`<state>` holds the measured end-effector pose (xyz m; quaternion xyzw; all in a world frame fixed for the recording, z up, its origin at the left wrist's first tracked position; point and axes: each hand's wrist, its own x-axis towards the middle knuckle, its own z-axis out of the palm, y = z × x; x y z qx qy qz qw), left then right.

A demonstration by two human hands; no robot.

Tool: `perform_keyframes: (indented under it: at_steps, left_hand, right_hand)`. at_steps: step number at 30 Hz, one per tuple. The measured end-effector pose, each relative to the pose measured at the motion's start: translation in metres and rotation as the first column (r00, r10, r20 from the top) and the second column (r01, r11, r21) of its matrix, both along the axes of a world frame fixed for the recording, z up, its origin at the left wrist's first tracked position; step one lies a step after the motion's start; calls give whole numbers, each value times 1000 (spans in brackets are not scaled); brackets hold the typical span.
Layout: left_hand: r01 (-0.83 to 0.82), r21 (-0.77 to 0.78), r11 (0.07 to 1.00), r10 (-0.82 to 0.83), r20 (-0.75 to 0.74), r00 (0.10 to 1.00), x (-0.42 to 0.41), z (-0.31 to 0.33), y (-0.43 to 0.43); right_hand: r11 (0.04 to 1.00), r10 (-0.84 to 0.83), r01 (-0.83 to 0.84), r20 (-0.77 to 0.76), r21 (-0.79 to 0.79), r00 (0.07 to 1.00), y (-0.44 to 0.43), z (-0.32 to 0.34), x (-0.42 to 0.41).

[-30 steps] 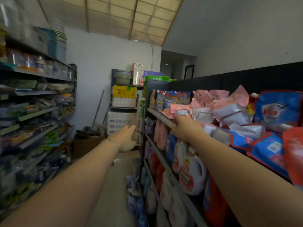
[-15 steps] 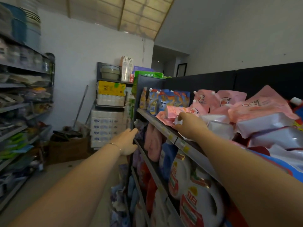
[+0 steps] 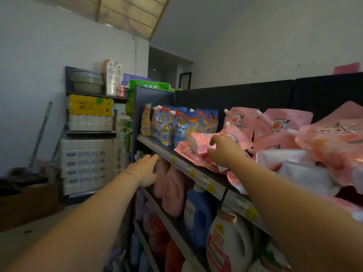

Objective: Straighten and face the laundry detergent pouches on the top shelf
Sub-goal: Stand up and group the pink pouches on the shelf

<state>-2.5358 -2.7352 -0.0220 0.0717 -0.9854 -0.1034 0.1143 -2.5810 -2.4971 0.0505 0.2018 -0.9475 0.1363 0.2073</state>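
Dim, soft light, perhaps from overhead; edges bowed, nearest goods blurred.

Both arms outstretched, left hand [image 3: 146, 169] straight-fingered, right hand [image 3: 225, 152] curled on a pink pouch [image 3: 197, 143].

Pink spouted detergent pouches [image 3: 204, 149] toppled flat, overlapping, at the top shelf [image 3: 182, 163] front edge.
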Motion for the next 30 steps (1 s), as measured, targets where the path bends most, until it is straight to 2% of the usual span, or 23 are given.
perform_keyframes:
  at_steps: [5,11,14,19,26,30]
  left_hand:
    - [86,1,996,-86,-52,995,-56,9,-35]
    - [236,50,970,-227,-143,963,-121,26,-20]
    - [320,21,947,-309,-215,926,-156,41,3]
    - [400,-71,914,-401,-310,862,-202,59,32]
    - [455,-15,890,-437,-308,845,-263,70,28]
    - [466,-37,884,-462,-222,859,-290,80,31]
  right_hand:
    - [997,-74,75,-35,26,997,-24,4,-38]
    - [973,-177,175,-3,150,984,-23,9,-71]
    - [955,-230,218,34,201,973,-23,16,-89]
    - [950,-266,244,95,195,959,-18,18,-134]
    - [918,-360,320,155,235,920,-14,24,-169]
    - [896,-417,350,246,274,875,-15,25,-181]
